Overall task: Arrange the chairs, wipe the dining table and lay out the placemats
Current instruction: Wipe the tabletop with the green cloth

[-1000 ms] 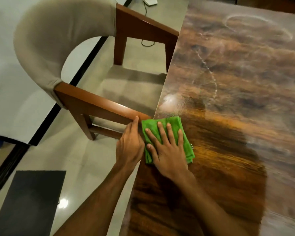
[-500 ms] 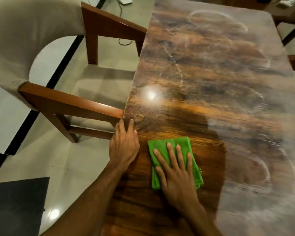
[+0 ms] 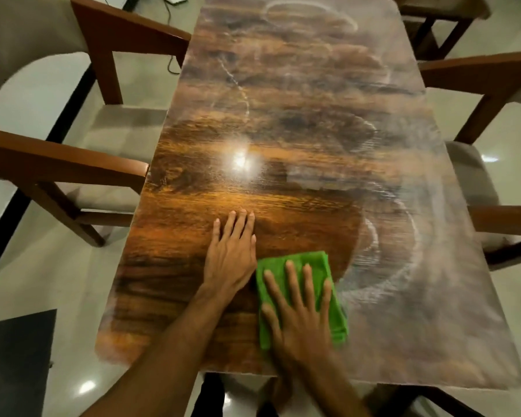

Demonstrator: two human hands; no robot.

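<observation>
The green cloth (image 3: 339, 314) lies folded near the front edge of the bench (image 3: 283, 130), under the right hand (image 3: 301, 323), whose fingers (image 3: 309, 284) spread flat across it. Soft and light, it likely bunches, so broad palm pressure suits it. The left hand (image 3: 232, 254) rests flat alongside, fingers together

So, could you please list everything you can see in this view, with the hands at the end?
dining table: one, brown wood grain, centre; clear near-left part, hazy streaks on the right and far parts
cloth: one, green, folded, on the table's near end
left armchair: one, brown wood with beige padding, at the table's left side
right armchair: one, same colours, at the right side
floor mat: one, dark, near left on the floor
cable: one, dark, on the floor, far left
left hand: flat on the bare table beside the cloth
right hand: flat, fingers spread, pressing the cloth
</observation>
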